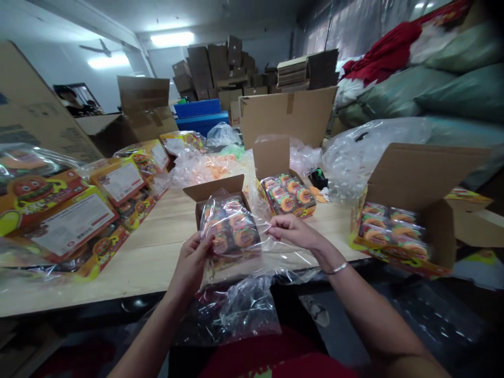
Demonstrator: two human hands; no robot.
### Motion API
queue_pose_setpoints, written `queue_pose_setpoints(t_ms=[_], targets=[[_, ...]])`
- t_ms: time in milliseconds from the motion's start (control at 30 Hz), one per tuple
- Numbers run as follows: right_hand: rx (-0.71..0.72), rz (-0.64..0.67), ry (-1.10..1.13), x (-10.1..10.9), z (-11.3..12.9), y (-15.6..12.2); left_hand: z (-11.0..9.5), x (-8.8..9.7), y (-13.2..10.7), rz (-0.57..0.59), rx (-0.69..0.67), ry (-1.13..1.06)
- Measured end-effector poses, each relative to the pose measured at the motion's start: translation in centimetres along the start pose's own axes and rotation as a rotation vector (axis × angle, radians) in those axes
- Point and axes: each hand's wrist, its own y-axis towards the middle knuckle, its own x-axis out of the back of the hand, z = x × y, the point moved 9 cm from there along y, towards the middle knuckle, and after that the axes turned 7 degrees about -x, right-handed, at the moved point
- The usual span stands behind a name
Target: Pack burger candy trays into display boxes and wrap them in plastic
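Observation:
In front of me an open display box of burger-shaped pieces [232, 223] stands on the table, its cardboard lid raised at the back. A clear plastic bag [262, 239] lies over its front and right side. My left hand [195, 257] grips the box's left front corner through the film, thumb on top. At the right, my right hand [293, 231] pinches the bag's edge between thumb and fingers, pulling the film out sideways. Just behind stands a second open burger box [287, 194]. Far right, another open burger box [394, 231] has its lid up.
Several film-wrapped burger boxes [66, 220] are stacked on the left of the wooden table [153, 262]. Loose clear bags [362, 152] lie behind. A large carton [287, 115] stands at the back. More plastic film [252, 304] hangs over the front edge onto my lap.

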Motion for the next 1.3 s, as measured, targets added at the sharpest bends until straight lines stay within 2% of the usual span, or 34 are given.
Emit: queue_pose_setpoints(t_ms=[67, 133, 200, 233, 300, 400, 500, 600, 667, 733, 800, 833, 867, 900, 967, 1033, 1067, 1100, 1167, 1233, 1300], targets=[[-0.004, -0.074, 0.027, 0.6, 0.2, -0.1, 0.0, 0.1, -0.3, 0.099, -0.028, 0.151], [0.003, -0.185, 0.106, 1.8, 0.1, -0.5, 1.2, 0.2, -0.8, 0.300, 0.010, 0.359], [0.005, -0.313, 0.230, 3.4, -0.5, -0.9, 2.7, 1.6, -1.2, 0.432, 0.065, 0.562], [-0.004, -0.371, 0.293, 4.1, -1.0, -1.2, 3.0, 2.9, -1.0, 0.434, 0.070, 0.638], [-0.042, -0.464, 0.406, 5.2, -2.4, -1.5, 2.4, 5.5, -0.2, 0.338, 0.036, 0.690], [-0.116, -0.568, 0.527, 6.0, -4.5, -1.5, 0.6, 8.5, 1.2, 0.172, -0.009, 0.550], [-0.142, -0.626, 0.532, 6.0, -5.6, -1.3, -0.7, 10.1, 2.2, 0.058, -0.016, 0.435], [-0.142, -0.622, 0.465, 6.2, -6.3, -0.9, -1.2, 10.6, 2.6, 0.011, -0.017, 0.445], [-0.164, -0.611, 0.368, 6.7, -6.9, -0.9, -1.5, 10.5, 2.8, 0.009, -0.009, 0.475], [-0.170, -0.668, 0.138, 7.9, -6.5, -1.5, -1.8, 10.1, 3.1, 0.021, 0.007, 0.512], [-0.093, -0.812, -0.199, 9.0, -3.7, -2.8, -2.6, 8.8, 3.4, 0.059, -0.027, 0.569], [-0.017, -0.871, -0.351, 8.8, -1.6, -3.4, -3.1, 7.7, 3.6, 0.098, -0.066, 0.599], [0.074, -0.888, -0.472, 7.7, 0.8, -3.8, -3.6, 6.4, 3.7, 0.150, -0.113, 0.619], [0.163, -0.846, -0.553, 6.0, 3.0, -3.8, -4.1, 4.8, 3.7, 0.207, -0.162, 0.623], [0.287, -0.592, -0.616, 0.6, 6.3, -2.6, -4.7, 1.2, 3.3, 0.346, -0.239, 0.593], [0.285, -0.293, -0.611, -5.1, 7.4, -0.7, -5.1, -2.2, 2.3, 0.477, -0.295, 0.559], [0.243, -0.194, -0.582, -7.2, 7.2, 0.3, -5.4, -3.3, 1.7, 0.486, -0.336, 0.567], [0.195, -0.150, -0.539, -8.4, 6.7, 1.3, -5.8, -3.8, 1.1, 0.447, -0.391, 0.603], [0.138, -0.201, -0.396, -8.3, 5.8, 3.0, -6.3, -3.4, 0.0, 0.242, -0.526, 0.745], [0.144, -0.329, -0.193, -5.9, 5.3, 3.8, -5.4, -1.9, -1.2, 0.048, -0.569, 0.903], [0.175, -0.435, -0.005, -2.9, 5.0, 3.8, -1.5, -0.1, -1.3, 0.054, -0.376, 0.936]])
